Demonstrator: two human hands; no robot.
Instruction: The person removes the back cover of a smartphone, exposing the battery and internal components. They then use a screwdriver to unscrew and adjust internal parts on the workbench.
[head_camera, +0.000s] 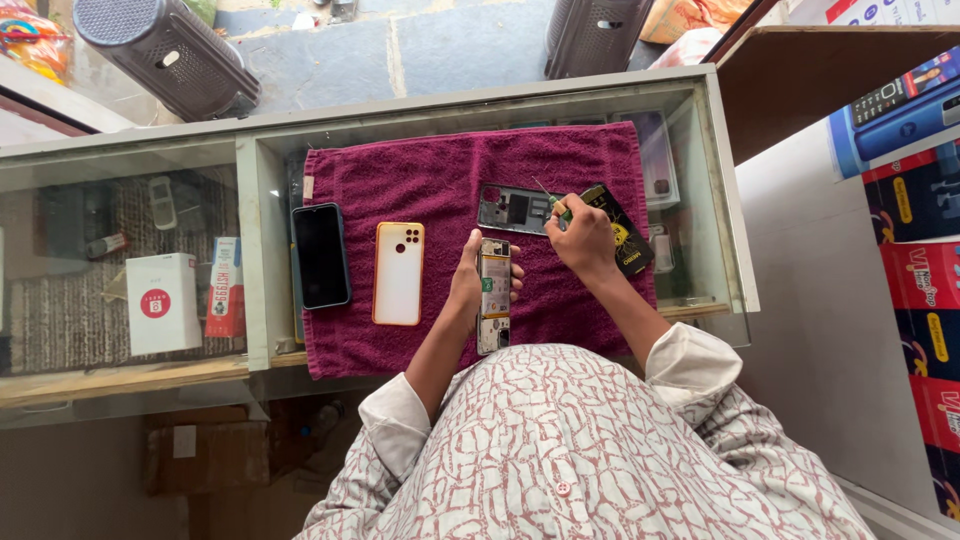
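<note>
My left hand (470, 282) grips an opened phone body (494, 296), its circuit board and battery facing up, above a magenta towel (420, 170). My right hand (584, 238) is closed on a thin tool with a green handle (556, 207), its tip pointing up-left. Just beyond the hands lies a grey phone frame (512, 209). A dark flat part with a yellow mark (620, 228) lies partly under my right hand.
On the towel to the left lie a white phone back with an orange rim (399, 273) and a black phone screen (320, 255). The towel covers a glass counter (140, 200) with boxes inside. Dark plastic stools (165, 50) stand beyond; a wooden desk (820, 80) is at right.
</note>
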